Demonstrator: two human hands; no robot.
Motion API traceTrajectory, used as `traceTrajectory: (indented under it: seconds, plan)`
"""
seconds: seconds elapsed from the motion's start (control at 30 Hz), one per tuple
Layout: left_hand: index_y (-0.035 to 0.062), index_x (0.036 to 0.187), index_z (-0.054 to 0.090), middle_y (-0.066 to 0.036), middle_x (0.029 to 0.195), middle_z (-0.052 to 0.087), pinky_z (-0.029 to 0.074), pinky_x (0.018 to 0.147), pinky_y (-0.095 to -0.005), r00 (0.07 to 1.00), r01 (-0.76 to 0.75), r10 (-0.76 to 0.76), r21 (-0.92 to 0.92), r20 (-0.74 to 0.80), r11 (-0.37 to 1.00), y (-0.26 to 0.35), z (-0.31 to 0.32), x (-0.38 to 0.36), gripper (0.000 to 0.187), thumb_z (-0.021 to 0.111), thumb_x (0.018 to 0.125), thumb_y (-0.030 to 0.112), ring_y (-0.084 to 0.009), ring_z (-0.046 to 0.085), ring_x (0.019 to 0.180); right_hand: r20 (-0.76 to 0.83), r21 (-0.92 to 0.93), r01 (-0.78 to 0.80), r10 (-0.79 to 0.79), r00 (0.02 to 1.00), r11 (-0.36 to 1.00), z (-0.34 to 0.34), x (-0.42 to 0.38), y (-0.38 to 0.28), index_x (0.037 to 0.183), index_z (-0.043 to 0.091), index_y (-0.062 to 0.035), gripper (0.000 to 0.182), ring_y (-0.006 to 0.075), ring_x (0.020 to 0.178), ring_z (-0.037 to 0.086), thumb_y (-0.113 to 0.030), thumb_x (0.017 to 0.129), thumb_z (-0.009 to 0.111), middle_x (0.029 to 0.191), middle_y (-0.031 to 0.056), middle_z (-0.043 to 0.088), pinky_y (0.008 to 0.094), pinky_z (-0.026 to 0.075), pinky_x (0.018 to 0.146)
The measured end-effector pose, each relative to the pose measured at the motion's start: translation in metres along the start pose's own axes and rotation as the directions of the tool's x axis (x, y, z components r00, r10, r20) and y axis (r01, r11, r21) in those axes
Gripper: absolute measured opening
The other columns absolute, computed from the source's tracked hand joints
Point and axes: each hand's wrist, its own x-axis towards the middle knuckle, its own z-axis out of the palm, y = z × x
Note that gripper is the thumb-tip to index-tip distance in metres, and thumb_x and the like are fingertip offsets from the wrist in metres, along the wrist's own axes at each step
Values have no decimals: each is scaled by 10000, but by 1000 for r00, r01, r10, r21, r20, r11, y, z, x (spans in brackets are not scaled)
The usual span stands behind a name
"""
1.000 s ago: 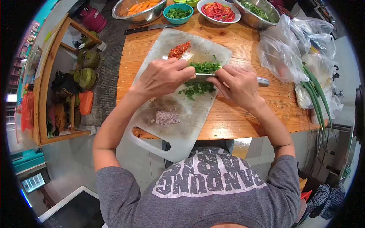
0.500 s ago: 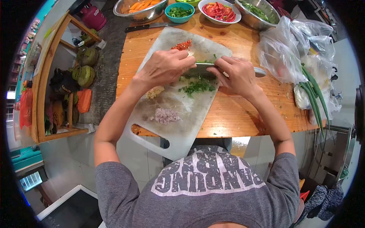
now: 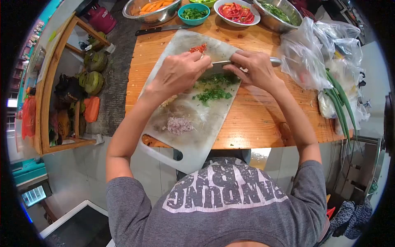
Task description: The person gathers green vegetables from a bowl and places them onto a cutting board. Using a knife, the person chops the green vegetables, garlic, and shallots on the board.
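Both my hands are on a kitchen knife (image 3: 219, 66) held crosswise over the white cutting board (image 3: 193, 151). My right hand (image 3: 256, 69) is closed around it where blade meets handle, and the pale handle end sticks out to the right. At the blade's far end, the fingers of my left hand (image 3: 184, 71) are closed on the tip. Chopped green herbs (image 3: 212, 94) lie under and in front of the blade. Chopped red chili (image 3: 199, 48) sits behind my left hand. Minced shallot (image 3: 179, 125) is nearer me, and a pale yellow minced heap (image 3: 168, 101) is partly hidden by my left forearm.
Along the back stand a metal bowl of carrots (image 3: 137, 17), a teal bowl of greens (image 3: 204, 19), a white bowl of tomatoes and chilies (image 3: 256, 16) and another metal bowl (image 3: 297, 26). A second knife (image 3: 158, 29) lies behind the board. Plastic bags (image 3: 306, 57) and green onions (image 3: 340, 99) are right.
The knife has tilted, its handle end rising slightly away from me and to the left. My hands moved with it, and more chopped herbs show below the blade.
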Motion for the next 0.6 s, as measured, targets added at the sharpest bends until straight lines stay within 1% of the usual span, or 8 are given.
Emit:
traceTrajectory:
  seconds: [0.1,0.13,0.23,0.33,0.4,0.5,0.53,0.6]
  plan:
    - [94,896,535,-77,758,566,480,568,-407,999,33,-32,33,-33,999,7,-6,2,155,588,925,237,-281,623,706,-3,52,38,-38,999,998,-5,8,9,820,610,-96,257,299,613,618,-339,867,677,732,80,616,403,471,516]
    - [99,895,536,-77,768,576,480,566,-415,998,54,-53,44,-19,998,8,-9,3,145,584,927,233,-292,626,706,-13,30,41,-41,999,999,-5,10,8,819,614,-92,255,302,618,617,-334,866,677,739,79,618,406,466,519]
    - [102,895,536,-82,777,585,483,563,-425,998,64,-64,-14,8,998,0,-2,1,136,576,929,227,-306,624,696,-21,88,43,-42,999,995,5,9,10,820,610,-86,267,306,631,617,-341,869,674,744,80,619,401,465,521]
    - [100,894,533,-90,769,582,484,561,-431,996,77,-77,22,-36,997,11,-11,3,130,572,929,220,-310,622,685,35,104,35,-39,999,994,2,14,16,831,610,-78,275,312,665,621,-344,872,671,753,90,615,407,467,544]
    - [101,893,531,-92,757,573,484,562,-427,989,144,-144,45,-15,988,22,-3,-4,125,575,926,214,-306,622,681,85,164,7,-21,996,986,4,12,18,848,612,-76,251,321,695,619,-316,860,685,770,106,611,417,467,574]
    - [112,888,529,-87,740,526,482,549,-407,978,208,-206,73,-27,975,42,-14,-8,112,586,918,204,-290,606,680,72,194,113,-129,989,974,-11,14,16,855,608,-73,226,329,723,613,-280,846,697,792,119,596,424,470,601]
    - [108,864,517,-64,728,501,473,535,-404,971,228,-224,35,-80,973,55,-26,-7,134,592,914,208,-274,592,657,77,182,160,-177,981,970,-20,15,14,870,601,-83,207,306,733,606,-263,838,696,810,108,576,419,473,623]
    - [114,940,585,-32,765,529,493,562,-349,967,251,-255,194,-8,948,79,-46,-13,184,616,905,291,-209,602,701,62,142,209,-219,974,968,-42,14,-2,874,594,-90,202,282,726,596,-262,836,692,806,88,559,405,471,621]
